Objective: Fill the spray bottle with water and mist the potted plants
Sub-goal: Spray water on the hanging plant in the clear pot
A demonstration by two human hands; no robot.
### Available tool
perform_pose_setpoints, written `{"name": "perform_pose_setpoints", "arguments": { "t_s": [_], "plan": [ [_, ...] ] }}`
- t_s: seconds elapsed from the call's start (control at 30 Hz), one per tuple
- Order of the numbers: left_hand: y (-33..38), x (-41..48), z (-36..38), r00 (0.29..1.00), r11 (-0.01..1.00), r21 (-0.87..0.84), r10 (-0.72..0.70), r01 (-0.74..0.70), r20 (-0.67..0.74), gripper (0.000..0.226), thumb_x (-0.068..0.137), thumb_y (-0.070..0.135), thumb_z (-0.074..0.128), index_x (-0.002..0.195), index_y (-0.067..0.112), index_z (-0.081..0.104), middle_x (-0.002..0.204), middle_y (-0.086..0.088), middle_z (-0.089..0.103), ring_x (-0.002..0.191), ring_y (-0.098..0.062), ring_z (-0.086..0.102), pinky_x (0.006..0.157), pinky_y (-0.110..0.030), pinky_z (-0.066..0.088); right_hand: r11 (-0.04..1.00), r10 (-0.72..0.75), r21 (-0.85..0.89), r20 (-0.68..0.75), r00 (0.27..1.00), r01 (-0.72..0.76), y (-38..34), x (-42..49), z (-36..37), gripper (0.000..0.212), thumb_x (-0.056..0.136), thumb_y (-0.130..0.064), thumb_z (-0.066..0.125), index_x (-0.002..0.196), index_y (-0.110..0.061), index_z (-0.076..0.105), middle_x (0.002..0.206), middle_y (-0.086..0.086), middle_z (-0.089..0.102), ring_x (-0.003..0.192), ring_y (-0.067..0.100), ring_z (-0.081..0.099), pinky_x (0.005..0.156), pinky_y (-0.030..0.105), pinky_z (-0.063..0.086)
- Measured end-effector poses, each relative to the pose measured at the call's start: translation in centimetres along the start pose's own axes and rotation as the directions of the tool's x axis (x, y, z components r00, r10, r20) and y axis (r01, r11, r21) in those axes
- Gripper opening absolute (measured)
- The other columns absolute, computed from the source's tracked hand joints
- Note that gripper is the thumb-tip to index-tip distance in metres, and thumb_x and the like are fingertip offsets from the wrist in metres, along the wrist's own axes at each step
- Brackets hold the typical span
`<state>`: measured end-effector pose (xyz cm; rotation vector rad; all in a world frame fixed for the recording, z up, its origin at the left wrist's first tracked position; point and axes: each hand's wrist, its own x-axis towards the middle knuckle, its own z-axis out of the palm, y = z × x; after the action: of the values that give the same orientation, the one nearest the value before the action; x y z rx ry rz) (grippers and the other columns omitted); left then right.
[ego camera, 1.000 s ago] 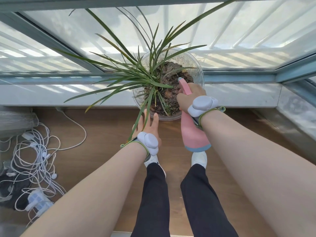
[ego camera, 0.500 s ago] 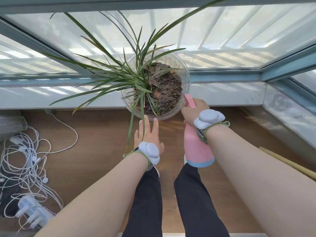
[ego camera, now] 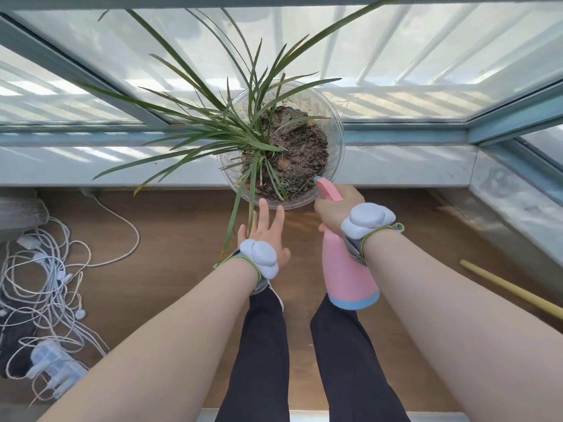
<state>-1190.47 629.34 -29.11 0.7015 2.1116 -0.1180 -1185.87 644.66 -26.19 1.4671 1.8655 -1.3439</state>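
One spray bottle (ego camera: 347,269) in right hand (ego camera: 335,208), one potted plant (ego camera: 280,144).

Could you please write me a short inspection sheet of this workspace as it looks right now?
Surface: pale windowsill above a brown wooden floor.
Job's things: pink spray bottle with a blue base, nozzle pointed at the soil; potted plant in a clear pot on the sill, long leaves hanging over the edge.
Clutter: yellow stick lying on the floor at the right.
Hands: right hand gripping the bottle's neck; left hand open, fingers spread, below the pot among the drooping leaves.
Cables: tangled white cables and white plugs on the floor at the left.
Surroundings: window glass with white bars outside; dark trouser legs below.
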Motion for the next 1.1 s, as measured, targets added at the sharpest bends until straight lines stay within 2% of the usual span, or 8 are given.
{"name": "perform_pose_setpoints", "arguments": {
  "t_s": [0.1,0.23,0.33,0.53,0.67,0.93,1.03,1.1],
  "plan": [
    [-0.4,-0.1,-0.8,0.999,0.999,-0.028,0.037,-0.037,0.002,0.076,0.091,0.027,0.051,0.15,0.027,0.002,0.158,-0.003,-0.019,0.146,-0.026,-0.008,0.117,-0.047,0.009,0.995,-0.045,-0.082,0.089,0.995,0.053,-0.2,-1.0,1.2,0.015,0.083,-0.016,0.048,0.08,-0.015,0.063,0.084,0.013,0.067,0.077,0.037,0.069,0.079,0.041,0.057],
    [-1.2,-0.5,-1.5,0.996,0.994,-0.07,0.08,-0.081,-0.027,0.071,0.093,0.027,0.048,0.15,0.026,0.007,0.159,-0.004,-0.008,0.146,-0.026,-0.006,0.116,-0.047,0.017,0.991,-0.047,-0.12,0.082,0.996,0.057,-0.1,-2.1,2.4,0.019,0.084,-0.024,0.046,0.069,-0.018,0.056,0.078,0.01,0.066,0.075,0.035,0.068,0.079,0.042,0.057],
    [-1.6,-1.1,-1.7,0.997,0.997,-0.054,0.058,-0.061,-0.059,0.071,0.093,0.029,0.049,0.151,0.024,0.009,0.16,-0.006,-0.004,0.146,-0.029,-0.004,0.114,-0.044,0.02,0.984,-0.013,-0.176,0.11,0.994,0.032,-0.3,-2.4,2.4,0.019,0.088,-0.022,0.044,0.077,-0.016,0.058,0.085,0.012,0.068,0.082,0.035,0.067,0.084,0.039,0.054],
    [-1.6,-1.3,-2.3,0.998,0.997,-0.057,0.049,-0.051,-0.039,0.07,0.093,0.031,0.048,0.151,0.022,0.009,0.16,-0.008,-0.001,0.146,-0.031,-0.004,0.115,-0.039,0.013,0.984,0.068,-0.168,0.082,0.994,-0.054,-0.4,-2.1,0.4,0.02,0.081,-0.013,0.047,0.063,-0.022,0.047,0.061,-0.014,0.046,0.073,0.029,0.065,0.061,0.022,0.045],
    [-1.5,-1.0,-2.6,0.999,0.997,-0.067,0.037,-0.038,-0.021,0.07,0.093,0.034,0.047,0.151,0.024,0.009,0.16,-0.007,-0.001,0.146,-0.031,-0.007,0.116,-0.041,0.011,0.979,0.091,-0.19,0.078,0.993,-0.075,-1.0,-1.4,-1.0,0.012,0.078,-0.012,0.047,0.082,-0.018,0.057,0.068,-0.002,0.055,0.075,0.033,0.071,0.078,0.037,0.058],
    [-2.0,-0.7,-2.3,1.0,0.987,-0.157,0.02,-0.022,-0.011,0.069,0.093,0.035,0.046,0.151,0.024,0.009,0.16,-0.008,-0.002,0.146,-0.03,-0.008,0.117,-0.039,0.007,0.972,0.035,-0.234,0.109,0.993,-0.008,-1.6,-0.8,-1.6,0.02,0.075,-0.01,0.042,0.072,-0.029,0.048,0.066,0.002,0.058,0.068,0.032,0.073,0.064,0.028,0.05],
    [-2.4,-0.6,-2.8,0.999,0.971,-0.239,-0.003,-0.009,-0.051,0.069,0.094,0.032,0.047,0.151,0.023,0.009,0.16,-0.007,0.0,0.146,-0.027,-0.002,0.115,-0.036,0.009,0.971,-0.037,-0.229,0.152,0.988,0.071,-2.3,-1.0,-0.6,0.02,0.082,-0.011,0.043,0.094,-0.016,0.058,0.086,0.002,0.058,0.083,0.034,0.07,0.077,0.036,0.054],
    [-2.5,-0.5,-3.5,0.995,0.955,-0.297,-0.003,-0.026,-0.095,0.069,0.094,0.029,0.047,0.151,0.022,0.01,0.16,-0.007,0.002,0.146,-0.025,0.003,0.114,-0.033,0.012,0.964,-0.11,-0.229,0.132,0.985,0.138,-3.0,-1.3,0.2,0.016,0.083,-0.013,0.042,0.088,-0.009,0.057,0.083,0.0,0.056,0.085,0.036,0.068,0.078,0.038,0.053]
  ]
}}
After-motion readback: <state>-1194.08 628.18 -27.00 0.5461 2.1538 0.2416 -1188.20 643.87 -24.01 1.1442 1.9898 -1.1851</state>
